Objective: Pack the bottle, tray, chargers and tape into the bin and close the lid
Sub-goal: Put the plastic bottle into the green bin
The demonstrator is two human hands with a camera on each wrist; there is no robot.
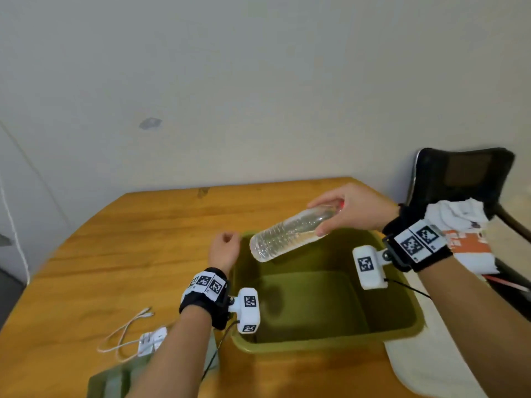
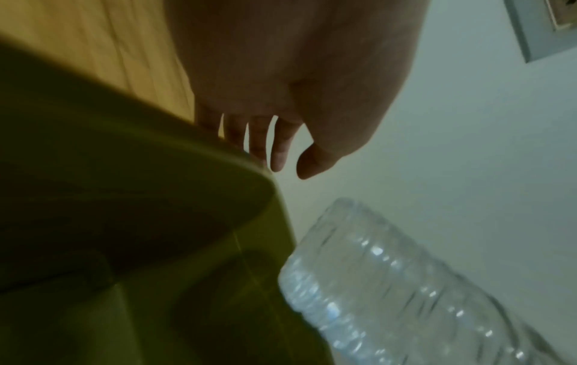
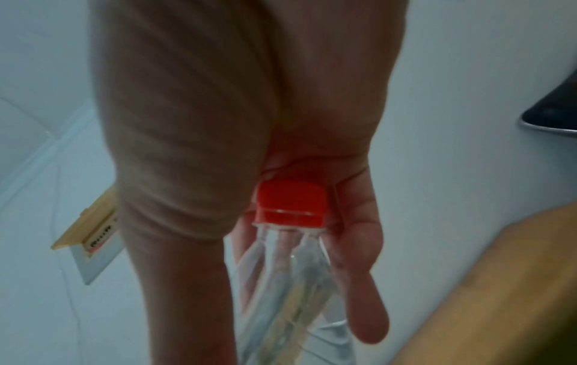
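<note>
A clear plastic bottle point(image 1: 287, 234) with a red cap point(image 3: 290, 205) hangs tilted over the far side of the open olive bin point(image 1: 316, 344), base down toward the left. My right hand point(image 1: 350, 208) grips it at the neck end, thumb and fingers round the bottle point(image 3: 290, 284). My left hand point(image 1: 225, 248) hovers at the bin's far left corner, fingers loosely curled and holding nothing; whether it touches the rim I cannot tell. The bin's inside looks empty. A white charger point(image 1: 150, 340) with its looped cable lies on the table by my left forearm. No tape shows.
The wooden table point(image 1: 143, 239) backs onto a plain wall. A green lid point(image 1: 115, 380) lies at the front left. A flat white thing with a rounded corner point(image 1: 431, 363) lies right of the bin. A black chair point(image 1: 465, 173) with cloth and a bag stands at the right.
</note>
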